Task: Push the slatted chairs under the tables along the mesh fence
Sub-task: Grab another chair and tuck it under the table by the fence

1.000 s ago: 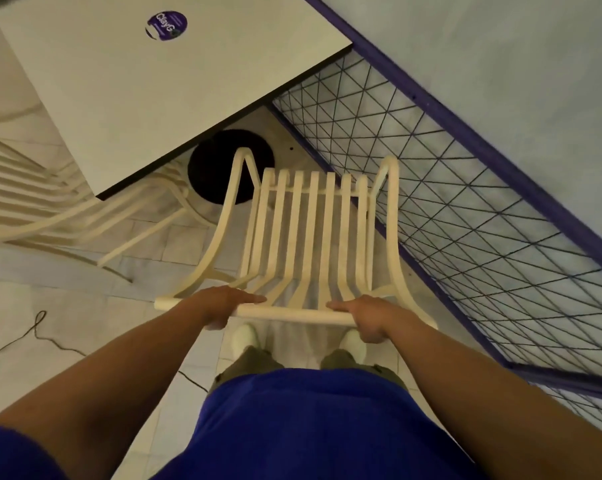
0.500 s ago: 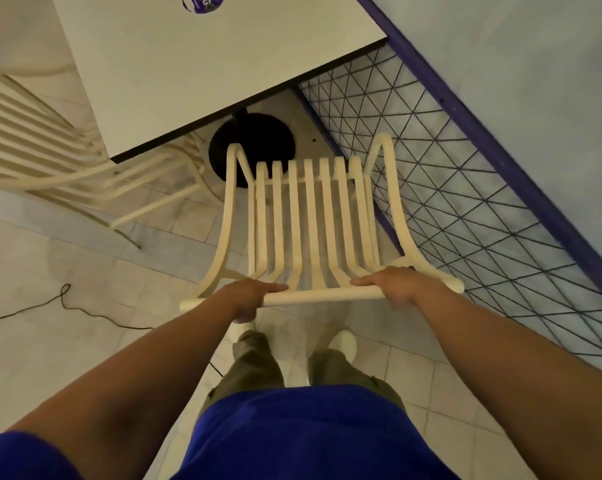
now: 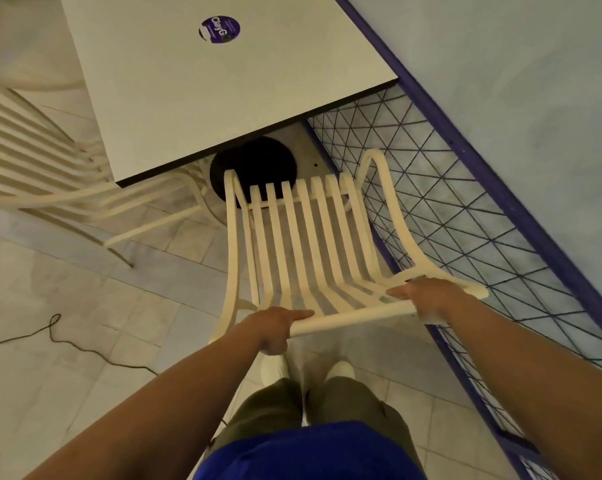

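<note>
The left hand (image 3: 275, 327) and right hand (image 3: 427, 299) grip the cream slatted chair (image 3: 303, 244). Push straight under the white square table (image 3: 175, 98), upper left, clear of the dark mesh fence (image 3: 466, 220).

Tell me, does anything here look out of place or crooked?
A thin dark cord trails loose across the floor at left. The slatted chair is not yet under the table; nothing looks spilled or broken.
</note>
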Demonstrator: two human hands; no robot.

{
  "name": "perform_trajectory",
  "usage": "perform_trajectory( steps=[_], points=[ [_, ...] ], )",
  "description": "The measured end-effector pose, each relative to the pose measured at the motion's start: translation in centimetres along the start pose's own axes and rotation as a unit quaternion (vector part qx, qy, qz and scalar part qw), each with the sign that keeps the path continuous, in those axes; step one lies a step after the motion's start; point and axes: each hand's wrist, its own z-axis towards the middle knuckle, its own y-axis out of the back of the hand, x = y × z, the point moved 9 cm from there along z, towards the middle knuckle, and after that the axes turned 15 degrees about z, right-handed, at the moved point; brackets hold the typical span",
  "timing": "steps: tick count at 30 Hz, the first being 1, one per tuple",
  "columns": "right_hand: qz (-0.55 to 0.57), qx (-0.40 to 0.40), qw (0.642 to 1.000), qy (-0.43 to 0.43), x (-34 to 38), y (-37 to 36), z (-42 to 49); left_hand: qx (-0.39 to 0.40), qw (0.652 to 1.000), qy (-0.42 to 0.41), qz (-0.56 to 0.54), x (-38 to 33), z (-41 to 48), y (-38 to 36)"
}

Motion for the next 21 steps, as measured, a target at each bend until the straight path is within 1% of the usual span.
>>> perform_trajectory(
  steps=[4, 10, 12, 16, 21],
  points=[
    [0.033, 0.017, 0.999, -0.016, 0.0, -0.5, -0.1, -0.002, 1.000, -0.006, -0.025, 0.2, 0.3, -0.4],
    [0.050, 0.012, 0.999, 0.007, -0.3, -0.8, -0.3, -0.009, 1.000, 0.014, -0.025, 0.1, 0.0, -0.5],
    [0.038, 0.017, 0.999, 0.030, -0.1, -0.6, 0.0, -0.014, 1.000, 0.023, -0.011, -0.1, -0.3, -0.3],
    [0.006, 0.053, 0.996, 0.074, -0.2, -0.7, 0.5, -0.010, 0.998, 0.051, -0.018, -0.6, -0.4, -0.2],
    [-0.012, 0.057, 0.994, 0.098, -2.7, 1.4, 1.2, -0.021, 0.995, 0.081, -0.051, -3.2, 0.7, 0.7]
  ],
)
